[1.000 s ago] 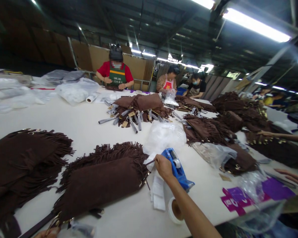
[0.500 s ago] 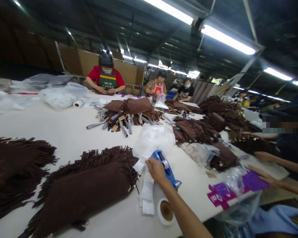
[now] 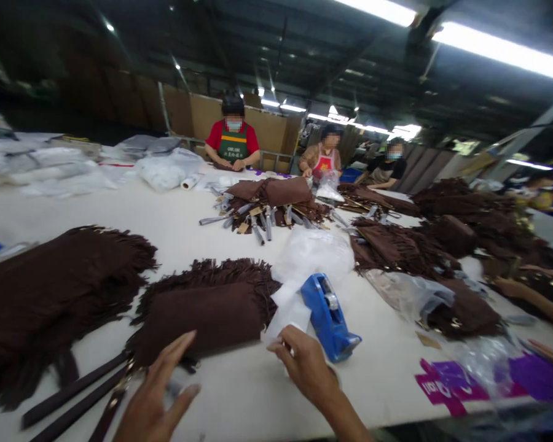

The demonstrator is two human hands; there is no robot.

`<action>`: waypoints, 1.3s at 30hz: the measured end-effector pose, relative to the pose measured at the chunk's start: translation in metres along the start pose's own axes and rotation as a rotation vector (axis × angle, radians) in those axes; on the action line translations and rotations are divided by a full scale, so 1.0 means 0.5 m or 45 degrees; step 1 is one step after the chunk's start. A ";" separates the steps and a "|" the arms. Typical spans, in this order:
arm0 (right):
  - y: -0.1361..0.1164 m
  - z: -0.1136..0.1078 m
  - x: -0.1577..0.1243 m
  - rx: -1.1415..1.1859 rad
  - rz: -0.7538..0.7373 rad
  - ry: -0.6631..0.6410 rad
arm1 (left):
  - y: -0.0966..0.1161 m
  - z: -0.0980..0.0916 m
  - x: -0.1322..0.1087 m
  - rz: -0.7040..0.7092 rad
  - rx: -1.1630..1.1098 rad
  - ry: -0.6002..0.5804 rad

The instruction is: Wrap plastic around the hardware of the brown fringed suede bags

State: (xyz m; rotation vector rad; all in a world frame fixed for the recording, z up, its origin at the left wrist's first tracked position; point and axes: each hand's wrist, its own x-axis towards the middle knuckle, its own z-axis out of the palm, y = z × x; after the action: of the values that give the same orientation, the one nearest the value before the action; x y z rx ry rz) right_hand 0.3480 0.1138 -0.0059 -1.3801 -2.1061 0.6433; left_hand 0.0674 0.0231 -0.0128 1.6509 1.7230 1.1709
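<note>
A brown suede fringed bag lies in front of me on the white table. Its dark straps run toward the near left. My left hand hovers over the bag's near edge, fingers spread, holding nothing. My right hand is pinched on a white piece of paper or foam just right of the bag. A blue tape dispenser stands beside that hand.
Another pile of brown fringed bags lies at left. Clear plastic bags sit behind the dispenser. More bags and metal parts fill the middle. Several people work along the far side and a co-worker's arm reaches in at right. Purple stickers lie near right.
My right hand left the tape dispenser and drew back toward me with a white piece. My left hand came into view over the bag. The camera swung left.
</note>
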 end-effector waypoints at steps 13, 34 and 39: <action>-0.100 0.119 -0.020 1.284 0.573 -0.079 | -0.023 0.060 -0.057 -0.620 -0.939 -0.407; -0.145 0.235 -0.034 1.129 0.552 -0.086 | -0.109 0.006 -0.194 -0.900 -1.065 -0.303; -0.152 0.252 -0.046 1.109 0.538 -0.178 | -0.106 -0.036 -0.213 -0.789 -0.728 -0.201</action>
State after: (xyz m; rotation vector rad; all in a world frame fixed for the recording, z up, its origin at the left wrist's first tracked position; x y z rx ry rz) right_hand 0.2210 0.0525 -0.0544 -1.2483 -1.3049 1.6210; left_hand 0.0402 -0.0793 -0.0704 0.7671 1.4521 1.0489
